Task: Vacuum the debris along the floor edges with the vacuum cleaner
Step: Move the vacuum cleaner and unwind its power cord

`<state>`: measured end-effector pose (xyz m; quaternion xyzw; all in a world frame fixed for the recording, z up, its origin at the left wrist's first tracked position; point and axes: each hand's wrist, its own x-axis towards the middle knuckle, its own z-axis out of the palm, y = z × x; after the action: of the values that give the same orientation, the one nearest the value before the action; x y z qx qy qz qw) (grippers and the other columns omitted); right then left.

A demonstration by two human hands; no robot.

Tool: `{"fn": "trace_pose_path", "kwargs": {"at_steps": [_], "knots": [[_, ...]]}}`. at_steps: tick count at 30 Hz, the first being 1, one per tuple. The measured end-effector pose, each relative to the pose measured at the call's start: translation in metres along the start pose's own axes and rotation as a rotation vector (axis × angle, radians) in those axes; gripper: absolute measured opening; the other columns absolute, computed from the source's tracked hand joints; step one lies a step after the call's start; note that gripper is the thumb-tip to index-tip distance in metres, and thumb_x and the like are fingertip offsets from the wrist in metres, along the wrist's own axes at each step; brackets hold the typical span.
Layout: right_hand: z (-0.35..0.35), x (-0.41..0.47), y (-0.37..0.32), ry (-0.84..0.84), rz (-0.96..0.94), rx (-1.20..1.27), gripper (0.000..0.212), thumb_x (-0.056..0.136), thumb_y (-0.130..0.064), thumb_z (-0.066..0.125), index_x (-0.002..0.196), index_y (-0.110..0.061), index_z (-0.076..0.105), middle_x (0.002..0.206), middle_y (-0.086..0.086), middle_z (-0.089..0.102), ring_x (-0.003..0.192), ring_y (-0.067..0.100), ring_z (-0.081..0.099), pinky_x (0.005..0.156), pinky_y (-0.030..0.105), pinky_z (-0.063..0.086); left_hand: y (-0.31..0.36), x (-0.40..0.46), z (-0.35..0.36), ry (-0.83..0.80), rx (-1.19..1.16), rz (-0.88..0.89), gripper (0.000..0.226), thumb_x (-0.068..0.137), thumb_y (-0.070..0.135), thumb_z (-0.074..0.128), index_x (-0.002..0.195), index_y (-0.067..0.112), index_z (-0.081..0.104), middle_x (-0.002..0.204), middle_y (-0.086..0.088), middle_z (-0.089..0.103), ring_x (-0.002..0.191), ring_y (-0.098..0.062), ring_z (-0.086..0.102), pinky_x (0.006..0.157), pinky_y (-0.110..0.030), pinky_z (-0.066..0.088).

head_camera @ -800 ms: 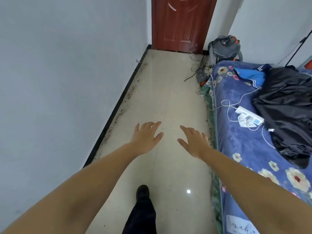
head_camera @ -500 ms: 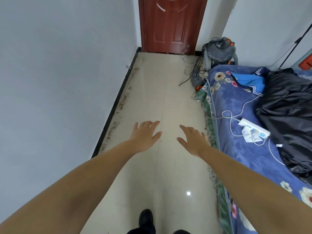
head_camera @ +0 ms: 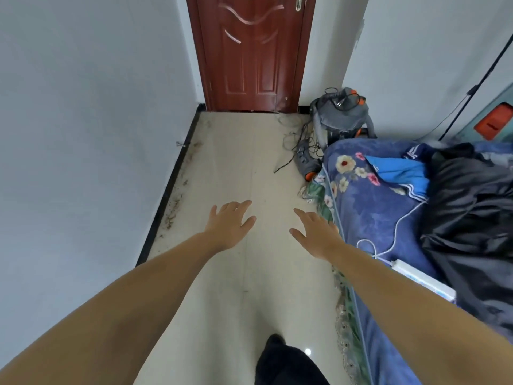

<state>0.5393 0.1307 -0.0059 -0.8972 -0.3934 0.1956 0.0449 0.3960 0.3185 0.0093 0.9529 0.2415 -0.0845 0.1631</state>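
Observation:
A grey vacuum cleaner (head_camera: 340, 113) with orange parts stands in the far right corner, between the door and the bed, with its hose and floor head (head_camera: 305, 162) lying beside it among cables. Brown debris (head_camera: 173, 209) lies along the black skirting at the left wall. My left hand (head_camera: 231, 225) and my right hand (head_camera: 316, 234) are stretched out over the floor, fingers spread, holding nothing. Both are well short of the vacuum cleaner.
A bed with a blue floral cover (head_camera: 374, 207) fills the right side, with black clothing (head_camera: 472, 218), a white power strip (head_camera: 422, 279) and a cord on it. A closed red-brown door (head_camera: 249, 51) ends the corridor. My dark shoe (head_camera: 274, 343) is on the beige floor.
I have walked forward: the door, the vacuum cleaner and the debris are nearer and larger. Both hands stay outstretched and empty.

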Motion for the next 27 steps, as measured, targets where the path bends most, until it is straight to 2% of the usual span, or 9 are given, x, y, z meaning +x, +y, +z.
{"fn": "trace_pose_path", "kwargs": {"at_steps": [5,8,13,19,27], "knots": [[-0.045,0.095,0.03,-0.03,-0.016,0.006,0.059,0.101,-0.048,0.033,0.153,-0.028,0.015,0.152,0.006,0.033,0.133,0.028,0.04,0.109,0.05,0.031,0.001,0.092,-0.032,0.021,-0.028,-0.042,0.054,0.101,0.046,0.026,0.151,0.026,0.02,0.151,-0.001,0.036,0.141,-0.021,0.027,0.118,-0.049,0.01],[-0.062,0.152,0.041,-0.046,-0.018,0.012,0.059,0.101,-0.049,0.033,0.153,-0.029,0.014,0.154,0.005,0.03,0.136,0.027,0.036,0.111,0.05,0.028,-0.006,0.145,-0.046,0.017,-0.019,-0.043,0.054,0.101,0.047,0.024,0.151,0.027,0.02,0.152,-0.001,0.035,0.141,-0.021,0.028,0.118,-0.049,0.009],[-0.1,0.266,0.061,-0.006,-0.01,0.017,0.059,0.101,-0.048,0.033,0.153,-0.029,0.015,0.15,0.005,0.036,0.132,0.029,0.04,0.107,0.049,0.034,-0.023,0.258,-0.073,0.025,0.007,-0.024,0.054,0.101,0.048,0.023,0.151,0.029,0.019,0.152,0.0,0.033,0.141,-0.021,0.027,0.118,-0.048,0.008],[-0.157,0.398,0.09,0.047,0.108,0.071,0.059,0.099,-0.048,0.037,0.152,-0.029,0.019,0.146,0.007,0.041,0.13,0.031,0.042,0.105,0.05,0.033,-0.032,0.418,-0.124,-0.016,0.051,0.083,0.054,0.101,0.047,0.025,0.151,0.027,0.019,0.152,-0.002,0.033,0.142,-0.02,0.025,0.117,-0.048,0.005],[-0.213,0.52,0.149,0.044,0.251,0.17,0.058,0.099,-0.048,0.037,0.152,-0.032,0.018,0.146,0.005,0.04,0.131,0.029,0.042,0.106,0.053,0.032,0.008,0.606,-0.164,-0.107,0.077,0.234,0.054,0.102,0.045,0.026,0.152,0.026,0.018,0.153,0.0,0.031,0.143,-0.018,0.022,0.118,-0.048,0.004]]}}
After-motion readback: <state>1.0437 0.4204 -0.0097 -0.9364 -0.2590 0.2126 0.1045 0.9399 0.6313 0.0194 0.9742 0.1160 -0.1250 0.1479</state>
